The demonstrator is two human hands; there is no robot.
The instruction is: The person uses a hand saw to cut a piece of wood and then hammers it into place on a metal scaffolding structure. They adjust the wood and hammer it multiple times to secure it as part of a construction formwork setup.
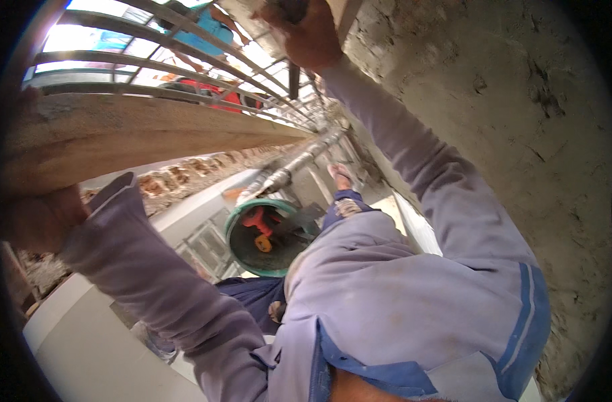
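A long wooden board [152, 130] runs from the left edge toward the middle, beside the metal bars. My left hand [48, 214] is wrapped around its near end from below; dark blur hides part of the fingers. At the top, my right hand [309, 37] is raised and closed around a dark object [289, 8], which the frame edge and my fingers partly hide. A short dark bar [294, 82] shows just below that hand. Beside my right arm stands a rough, plastered wall [480, 87].
Below me is a green-rimmed bucket [266, 273] holding an orange-handled tool [258, 220], a yellow piece [263, 243] and a flat dark blade [299, 220]. Metal bars [111, 59] cross the upper left; beyond them is a person in blue [209, 33]. A white curved surface [91, 342] lies lower left.
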